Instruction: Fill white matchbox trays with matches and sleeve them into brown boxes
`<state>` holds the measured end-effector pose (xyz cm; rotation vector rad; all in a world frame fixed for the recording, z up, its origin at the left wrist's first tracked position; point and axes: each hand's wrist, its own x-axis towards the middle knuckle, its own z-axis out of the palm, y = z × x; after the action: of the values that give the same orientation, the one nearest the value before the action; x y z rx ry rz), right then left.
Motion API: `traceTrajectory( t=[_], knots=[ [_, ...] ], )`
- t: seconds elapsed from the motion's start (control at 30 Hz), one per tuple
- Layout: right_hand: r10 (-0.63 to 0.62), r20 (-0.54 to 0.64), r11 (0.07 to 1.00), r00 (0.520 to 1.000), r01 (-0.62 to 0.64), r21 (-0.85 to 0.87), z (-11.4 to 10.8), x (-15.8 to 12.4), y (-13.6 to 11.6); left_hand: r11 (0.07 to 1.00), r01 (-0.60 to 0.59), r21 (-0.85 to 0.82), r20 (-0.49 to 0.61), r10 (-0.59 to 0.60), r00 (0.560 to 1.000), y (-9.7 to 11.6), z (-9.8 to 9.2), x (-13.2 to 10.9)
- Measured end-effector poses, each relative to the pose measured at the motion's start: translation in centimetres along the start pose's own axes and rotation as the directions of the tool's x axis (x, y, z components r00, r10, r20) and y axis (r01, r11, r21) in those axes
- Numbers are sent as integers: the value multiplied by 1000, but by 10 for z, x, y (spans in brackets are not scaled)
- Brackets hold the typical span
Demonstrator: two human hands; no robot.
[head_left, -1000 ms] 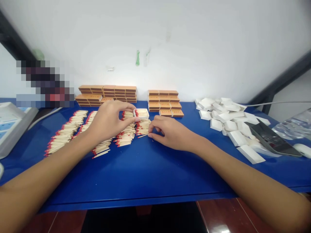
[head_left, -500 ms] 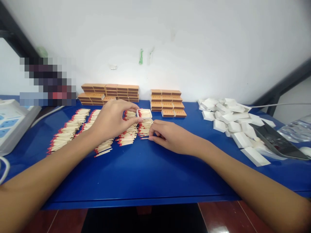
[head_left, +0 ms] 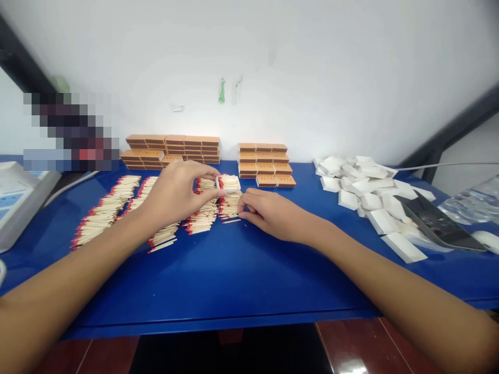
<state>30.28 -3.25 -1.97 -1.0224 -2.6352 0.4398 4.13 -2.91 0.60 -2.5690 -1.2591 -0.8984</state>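
Observation:
My left hand [head_left: 177, 189] grips the end of a small white matchbox tray [head_left: 230, 183] between thumb and fingers. Red-tipped matches [head_left: 229, 182] fill the tray, which is held above the rightmost pile of loose matches [head_left: 229, 204]. Beside that pile's right edge is my right hand [head_left: 268, 212], fingers curled and thumb pressed toward the fingertips. Whether a match sits in that pinch is too small to tell. A single match [head_left: 232, 222] lies just below the pile, close to the right thumb. More match piles [head_left: 106, 212] spread leftward, partly hidden by my left hand and forearm.
Stacked brown matchboxes [head_left: 191, 148] line the wall, with a second stepped stack [head_left: 265, 161] right of them. Several white trays [head_left: 368, 182] lie heaped at the right, beside a dark phone [head_left: 444, 221] and a white mouse [head_left: 486, 240]. A white power strip [head_left: 27, 202] is at far left.
My right fingers have shifted up slightly, away from the single match, which now lies apart from them. My left hand still holds the filled tray. The whole view has moved a little.

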Motion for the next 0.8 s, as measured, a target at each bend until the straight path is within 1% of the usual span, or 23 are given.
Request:
traceTrajectory(
  t=[0.1, 0.27, 0.4, 0.6, 0.8],
  knots=[
    [3, 5, 1000, 1000, -3, 8, -1, -1, 0, 1000, -2, 7, 6, 2, 1000, 0, 0, 0],
    [-37, 0, 999, 999, 37, 28, 0, -1, 0, 1000, 4, 18, 8, -4, 1000, 0, 0, 1],
    [-43, -2, 998, 999, 43, 41, 0, -1, -2, 1000, -3, 12, 11, 3, 1000, -1, 0, 0],
    [-20, 34, 997, 999, 17, 75, -2, -2, -8, 1000, -9, 5, 4, 9, 1000, -1, 0, 1],
    [0, 65, 995, 998, -7, 103, -3, -2, -12, 1000, -2, 6, 24, 2, 1000, -1, 0, 0]
  ],
)
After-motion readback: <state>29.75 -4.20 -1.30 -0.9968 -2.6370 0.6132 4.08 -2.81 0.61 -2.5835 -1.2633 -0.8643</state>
